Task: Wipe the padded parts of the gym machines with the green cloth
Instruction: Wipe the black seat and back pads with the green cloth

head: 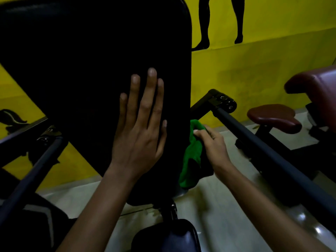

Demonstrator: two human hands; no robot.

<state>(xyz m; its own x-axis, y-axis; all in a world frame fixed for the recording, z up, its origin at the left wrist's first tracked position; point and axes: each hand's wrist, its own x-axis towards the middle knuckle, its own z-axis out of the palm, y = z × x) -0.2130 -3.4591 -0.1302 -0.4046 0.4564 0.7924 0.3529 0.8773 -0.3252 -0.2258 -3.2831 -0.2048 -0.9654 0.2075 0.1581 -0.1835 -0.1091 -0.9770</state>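
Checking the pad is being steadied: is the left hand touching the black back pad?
Touching. The head view shows the left hand lying flat, fingers straight, on the black back pad, while the right hand holds the green cloth at the pad's edge.

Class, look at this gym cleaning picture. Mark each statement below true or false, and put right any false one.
1. The left hand lies flat on the black back pad. True.
2. The left hand holds the green cloth. False: the right hand grips it.
3. The cloth is at the pad's right edge. True.
4. The wall is blue. False: it is yellow.
5. The maroon seat lies left of the pad. False: right.
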